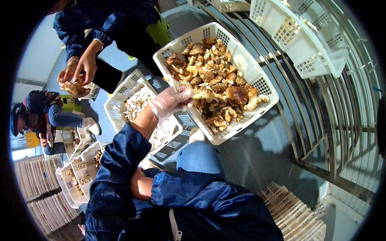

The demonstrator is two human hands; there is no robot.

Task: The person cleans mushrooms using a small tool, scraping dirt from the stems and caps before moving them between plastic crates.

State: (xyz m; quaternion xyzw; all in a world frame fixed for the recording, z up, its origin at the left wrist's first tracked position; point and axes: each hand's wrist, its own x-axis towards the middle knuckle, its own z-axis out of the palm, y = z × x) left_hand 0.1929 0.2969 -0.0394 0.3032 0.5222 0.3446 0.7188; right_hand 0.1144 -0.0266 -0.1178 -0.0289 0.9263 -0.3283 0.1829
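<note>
The person's left hand [172, 100], in a thin clear glove, reaches over the left rim of a white crate [263, 86]; its fingers are close together and their tips meet a pale brown mushroom [204, 95], but whether they pinch it or only touch it, I cannot tell. The right hand is hidden behind the left sleeve [116, 160], so I cannot tell how its fingers stand. For such handling, I would say, it is good to take one mushroom by its thick part, with soft pressure, because the caps look easy to break. It lies in a heap of brown mushrooms [219, 78], so lifting straight up should disturb the neighbours less than pulling sideways. The left forearm passes above a second crate [114, 114], which holds small pale pieces [136, 105]; it seems wise that the sleeve does not sweep them. On the far left, a co-worker's two bare hands [87, 64] hold another mushroom [75, 89]. Near, on the right, there is a stack of pale crates [295, 211].
</note>
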